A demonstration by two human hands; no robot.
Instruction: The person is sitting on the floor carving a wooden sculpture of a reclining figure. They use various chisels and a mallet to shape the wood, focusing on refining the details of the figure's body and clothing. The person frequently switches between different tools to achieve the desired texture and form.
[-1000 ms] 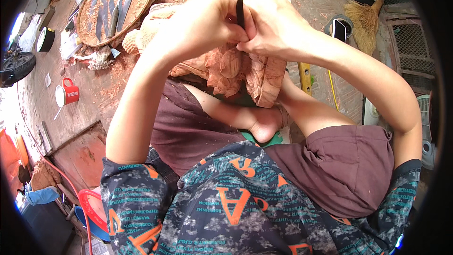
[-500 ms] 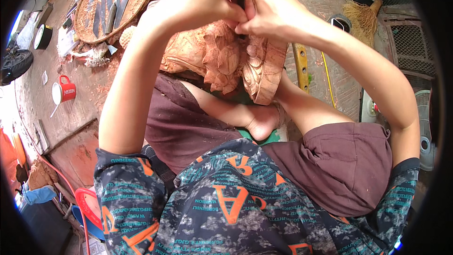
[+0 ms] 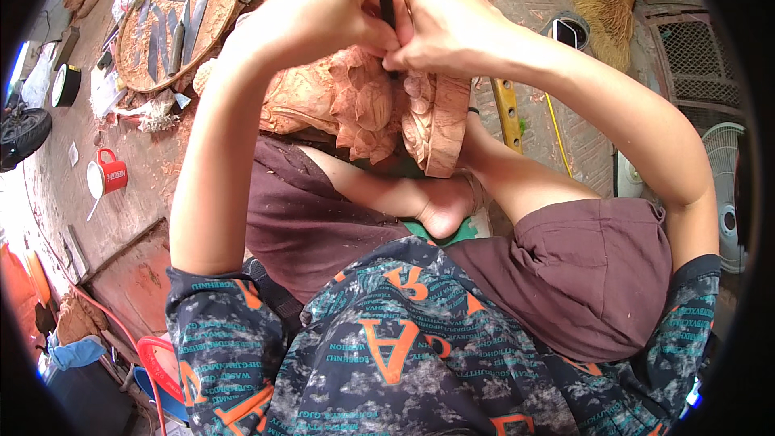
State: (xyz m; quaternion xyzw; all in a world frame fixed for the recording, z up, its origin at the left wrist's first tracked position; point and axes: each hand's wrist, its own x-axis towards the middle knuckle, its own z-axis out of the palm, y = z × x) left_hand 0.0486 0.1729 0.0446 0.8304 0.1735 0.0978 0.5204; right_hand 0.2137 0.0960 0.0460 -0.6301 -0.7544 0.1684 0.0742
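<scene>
A reddish-brown wood carving [image 3: 355,109], cut with leaf-like ridges and curved folds, rests before my crossed legs. Both hands meet over its upper part. My left hand [image 3: 353,4] is closed, thumb and fingers pinching a narrow dark carving blade [image 3: 387,0]. From the other side my right hand [image 3: 440,20] is also closed on this blade, its thumb close to the left one. The blade stands nearly upright in the picture between the two hands, and its lower tip, down at the wood, is hidden by fingers.
At the far left a round woven tray [image 3: 211,42] bears several flat blades [image 3: 194,28] among wood chips. A red mug [image 3: 113,176] stands left of me. A yellow spirit level [image 3: 508,113] lies right of the carving. Farther right are a straw broom [image 3: 609,28] and a fan [image 3: 726,153].
The whole view has shifted slightly, so most things sit a little farther left. Both hands keep their grip on the blade, and their place over the carving looks almost the same.
</scene>
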